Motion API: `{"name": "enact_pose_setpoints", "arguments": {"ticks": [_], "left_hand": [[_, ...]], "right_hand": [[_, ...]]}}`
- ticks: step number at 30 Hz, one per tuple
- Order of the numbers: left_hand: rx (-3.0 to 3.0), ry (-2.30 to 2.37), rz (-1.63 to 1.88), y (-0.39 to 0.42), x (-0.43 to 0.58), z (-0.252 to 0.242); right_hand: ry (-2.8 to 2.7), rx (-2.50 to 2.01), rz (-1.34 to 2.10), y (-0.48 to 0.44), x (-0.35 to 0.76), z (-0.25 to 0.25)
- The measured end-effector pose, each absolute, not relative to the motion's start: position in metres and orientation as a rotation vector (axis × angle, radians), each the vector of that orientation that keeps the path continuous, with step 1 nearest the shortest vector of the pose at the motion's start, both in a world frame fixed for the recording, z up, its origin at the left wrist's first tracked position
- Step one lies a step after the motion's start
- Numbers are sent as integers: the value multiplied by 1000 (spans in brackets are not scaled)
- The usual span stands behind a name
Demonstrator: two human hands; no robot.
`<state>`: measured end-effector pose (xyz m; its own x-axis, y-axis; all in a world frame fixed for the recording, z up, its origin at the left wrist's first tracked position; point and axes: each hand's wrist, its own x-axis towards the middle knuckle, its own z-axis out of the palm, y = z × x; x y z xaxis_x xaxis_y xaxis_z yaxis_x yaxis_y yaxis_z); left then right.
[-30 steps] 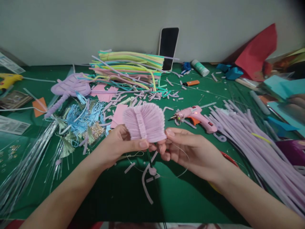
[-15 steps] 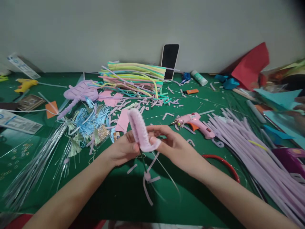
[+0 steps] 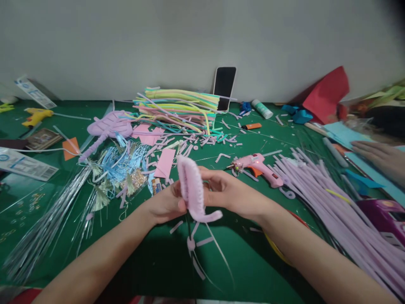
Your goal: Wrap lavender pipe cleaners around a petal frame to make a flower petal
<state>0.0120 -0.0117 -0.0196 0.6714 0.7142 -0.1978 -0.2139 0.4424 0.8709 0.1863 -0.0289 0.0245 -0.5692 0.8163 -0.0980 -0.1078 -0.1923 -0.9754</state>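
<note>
A fuzzy lilac-pink pipe-cleaner piece [image 3: 196, 185], bent into a tall loop, stands upright between my hands. Its lower end sticks out to the right, loose. My left hand [image 3: 167, 203] pinches the loop's lower left side, thumb toward me. On the other side, my right hand [image 3: 229, 192] has thumb and fingers closed on the loop's right edge; some fingers are hidden behind it. A thin dark stem drops below, with a lilac knob [image 3: 191, 243] and short lilac strips around it. A pale thin strand also hangs there.
A pink glue gun [image 3: 257, 165] lies beyond my right hand, beside long lilac pipe cleaners [image 3: 329, 211]. Colourful pipe cleaners [image 3: 180, 105] are stacked near a propped phone [image 3: 224, 88]. Blue tassels [image 3: 118, 164] and silver strands [image 3: 53, 223] lie left. Another person's hand [image 3: 378, 156] rests at right.
My right thumb has left the loose lower end and moved up to the loop's side. That end now points right, free. Another person's hand has reached onto the blue paper.
</note>
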Motion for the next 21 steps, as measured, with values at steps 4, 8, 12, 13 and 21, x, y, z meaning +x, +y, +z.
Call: {"name": "enact_pose_setpoints", "arguments": {"ticks": [4, 8, 12, 13, 21], "left_hand": [[963, 610, 718, -8, 20, -22], [980, 684, 830, -2, 18, -16], [954, 742, 801, -2, 13, -9], [980, 744, 790, -3, 13, -8], [1085, 997, 686, -10, 19, 2]], "right_hand": [[-1199, -856, 1820, -30, 189, 22], [-1076, -945, 1623, -29, 201, 20], [-1062, -1207, 1454, -31, 210, 17], [-1058, -1240, 1436, -32, 210, 16], [-1096, -1292, 1559, -31, 209, 12]]}}
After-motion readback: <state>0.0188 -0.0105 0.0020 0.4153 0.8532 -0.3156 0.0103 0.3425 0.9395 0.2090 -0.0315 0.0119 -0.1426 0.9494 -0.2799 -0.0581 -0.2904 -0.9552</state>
